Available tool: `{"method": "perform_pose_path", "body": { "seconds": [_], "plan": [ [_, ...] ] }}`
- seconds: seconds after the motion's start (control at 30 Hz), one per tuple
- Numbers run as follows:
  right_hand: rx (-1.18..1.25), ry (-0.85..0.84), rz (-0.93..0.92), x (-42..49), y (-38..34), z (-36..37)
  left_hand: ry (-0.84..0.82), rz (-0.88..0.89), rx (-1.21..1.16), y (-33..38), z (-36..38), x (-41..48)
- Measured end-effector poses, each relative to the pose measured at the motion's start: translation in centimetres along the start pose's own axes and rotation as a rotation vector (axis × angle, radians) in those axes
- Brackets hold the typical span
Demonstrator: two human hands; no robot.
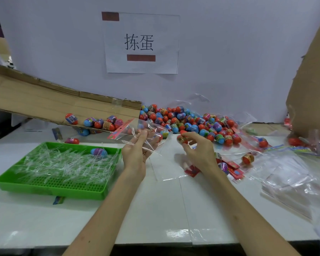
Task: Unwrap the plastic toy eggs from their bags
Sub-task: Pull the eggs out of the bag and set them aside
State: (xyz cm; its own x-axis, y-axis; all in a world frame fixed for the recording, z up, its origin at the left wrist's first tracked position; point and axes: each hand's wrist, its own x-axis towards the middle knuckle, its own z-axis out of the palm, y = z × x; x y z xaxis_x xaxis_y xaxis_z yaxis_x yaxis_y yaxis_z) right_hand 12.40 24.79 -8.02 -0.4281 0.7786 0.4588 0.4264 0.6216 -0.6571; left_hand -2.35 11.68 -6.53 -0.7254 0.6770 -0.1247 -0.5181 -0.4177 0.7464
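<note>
My left hand (135,152) holds a clear plastic bag (137,133) with a red header strip, pinched between thumb and fingers above the white table. My right hand (196,148) pinches a red toy egg (182,139) at its fingertips, just right of the bag's open end. A large heap of red, blue and purple toy eggs (188,122) lies behind both hands against the wall.
A green tray (50,183) at the left holds clear plastic strips and one blue-purple egg (99,152). A tilted cardboard flap (54,106) overhangs several eggs at the back left. Empty and filled bags (284,174) pile at the right beside a cardboard box (310,89).
</note>
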Motion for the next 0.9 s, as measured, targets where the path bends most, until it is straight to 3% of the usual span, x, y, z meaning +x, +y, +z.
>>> {"method": "perform_pose_path", "body": {
  "seconds": [0.17,0.23,0.43,0.73,0.9],
  "plan": [
    [0.630,-0.232,-0.025,-0.7,-3.1,-0.2,0.080,0.017,-0.032,0.1,-0.3,0.4],
    [0.601,-0.260,-0.045,-1.0,-3.6,0.3,0.099,0.008,-0.019,0.0,-0.4,0.5],
    [0.388,-0.116,-0.022,-1.5,-2.9,1.7,-0.015,-0.084,-0.069,0.0,0.0,0.2],
    [0.343,-0.048,-0.136,-1.8,-3.4,1.6,-0.239,-0.151,0.123,-1.0,-0.1,-0.1],
    [0.324,-0.277,-0.182,-1.3,-3.3,1.4,-0.167,-0.145,0.038,-0.7,-0.3,0.3]
  ]
}}
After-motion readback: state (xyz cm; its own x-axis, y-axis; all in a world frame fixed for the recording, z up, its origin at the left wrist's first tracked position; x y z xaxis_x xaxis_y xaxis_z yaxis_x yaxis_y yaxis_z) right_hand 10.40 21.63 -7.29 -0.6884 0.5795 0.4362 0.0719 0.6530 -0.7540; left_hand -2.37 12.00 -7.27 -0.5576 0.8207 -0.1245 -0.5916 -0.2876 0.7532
